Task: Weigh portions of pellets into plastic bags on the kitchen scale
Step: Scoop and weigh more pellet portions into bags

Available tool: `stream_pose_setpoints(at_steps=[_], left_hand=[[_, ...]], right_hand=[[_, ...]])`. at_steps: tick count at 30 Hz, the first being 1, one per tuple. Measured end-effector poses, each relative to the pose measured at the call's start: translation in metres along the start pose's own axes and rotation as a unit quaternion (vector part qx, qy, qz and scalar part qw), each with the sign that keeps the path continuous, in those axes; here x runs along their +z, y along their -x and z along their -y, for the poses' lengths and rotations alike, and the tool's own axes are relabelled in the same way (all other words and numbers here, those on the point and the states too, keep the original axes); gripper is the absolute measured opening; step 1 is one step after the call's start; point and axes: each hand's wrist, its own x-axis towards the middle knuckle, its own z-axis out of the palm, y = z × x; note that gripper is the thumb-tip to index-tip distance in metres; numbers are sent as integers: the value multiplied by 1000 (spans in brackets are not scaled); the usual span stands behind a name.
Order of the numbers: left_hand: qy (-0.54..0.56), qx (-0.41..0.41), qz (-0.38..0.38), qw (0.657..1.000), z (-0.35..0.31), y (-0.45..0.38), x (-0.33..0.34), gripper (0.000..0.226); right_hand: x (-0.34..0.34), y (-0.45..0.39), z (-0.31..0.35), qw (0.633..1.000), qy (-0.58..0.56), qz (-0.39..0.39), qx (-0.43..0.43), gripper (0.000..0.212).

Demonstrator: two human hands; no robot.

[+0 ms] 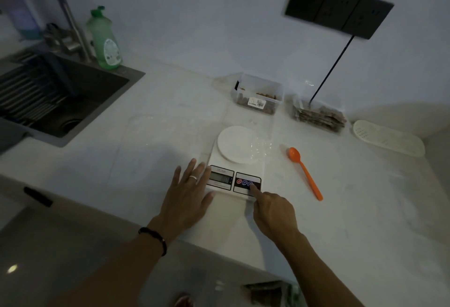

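Head view: the scale (237,160) sits mid-tabletop (146,141). The left hand (188,194) lies flat with straight fingers against the scale's left edge, steadying it. The right hand (271,211) has its forefinger out on a button, other fingers curled, holding nothing. A clear bag (259,147) seems to lie on the platter, empty. The spoon (305,173) lies just right; the pellet tub (258,95) stands behind. This looks like zeroing, with scooping yet to come for this portion.
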Motion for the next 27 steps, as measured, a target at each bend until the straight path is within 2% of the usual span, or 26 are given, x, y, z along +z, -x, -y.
stream_pose_setpoints(at_steps=[8, 21, 27], left_hand=[[1, 7, -13, 1000, 1, 0, 7, 62], [3, 6, 17, 1000, -3, -1, 5, 62], [-9, 5, 19, 1000, -8, -3, 1, 62]], right_hand=[[-2, -11, 7, 1000, 6, -2, 22, 44], [-6, -9, 8, 1000, 23, 21, 3, 48], [-5, -4, -2, 1000, 7, -23, -10, 51]])
